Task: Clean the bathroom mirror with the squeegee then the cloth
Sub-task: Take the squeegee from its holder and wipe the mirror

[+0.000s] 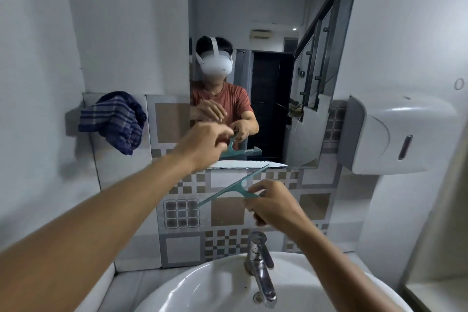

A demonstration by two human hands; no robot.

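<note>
I note grey walls, patterned tiles, white sink (pixel 202 284) below the mirror (pixel 266 33). Right hand (pixel 272 204) fingers pinch the squeegee (pixel 228 189) handle; blade slants up-right under the mirror's bottom edge. Left hand (pixel 202 144) fingers loosely curled, empty. Cloth (pixel 114 119) on left ledge.

Plain white walls (pixel 126 20) are seen above a band of patterned grey, brown and white tiles (pixel 228 213). A white basin (pixel 197 284) with a chrome tap (pixel 260 268) is set below the tiles. A white wall dispenser (pixel 395 134) is mounted at the right.
</note>
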